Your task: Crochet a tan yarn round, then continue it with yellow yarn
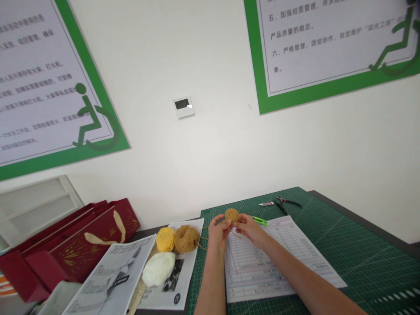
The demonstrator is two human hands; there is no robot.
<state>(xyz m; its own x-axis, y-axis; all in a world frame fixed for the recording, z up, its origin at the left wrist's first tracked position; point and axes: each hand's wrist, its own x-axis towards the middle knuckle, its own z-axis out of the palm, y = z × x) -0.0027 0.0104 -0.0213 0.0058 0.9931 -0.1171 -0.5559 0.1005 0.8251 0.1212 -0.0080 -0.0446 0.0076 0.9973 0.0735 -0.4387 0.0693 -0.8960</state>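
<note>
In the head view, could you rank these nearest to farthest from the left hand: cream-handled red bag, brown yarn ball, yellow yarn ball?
From the left hand:
1. Brown yarn ball, just to its left.
2. Yellow yarn ball, left of the brown one.
3. Red bag, farthest left.

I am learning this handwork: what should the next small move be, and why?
Perhaps let the left hand alone pinch the brown disc and move the right hand to the strand hanging below, since both hands now hold the disc.
</note>
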